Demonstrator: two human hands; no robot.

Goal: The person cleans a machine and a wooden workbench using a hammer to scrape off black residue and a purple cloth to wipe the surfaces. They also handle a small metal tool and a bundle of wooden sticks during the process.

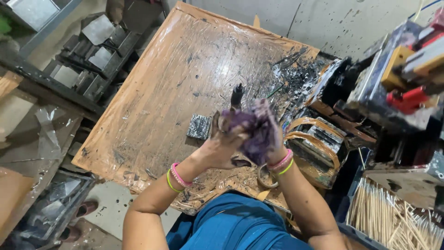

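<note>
Both my hands meet above the near edge of a plastic-covered wooden table. My left hand and my right hand are closed together around a crumpled purple cloth. Both hands are smeared with dark paint. Bright bracelets ring each wrist. Just beyond the hands a dark brush-like tool stands upright on the table. A small black-stained square block lies left of the hands on the table.
A paint-caked machine with red and yellow parts stands at the right. A bin of thin wooden sticks sits at the lower right. Tape rolls lie by my right wrist. Metal plates fill racks at the left.
</note>
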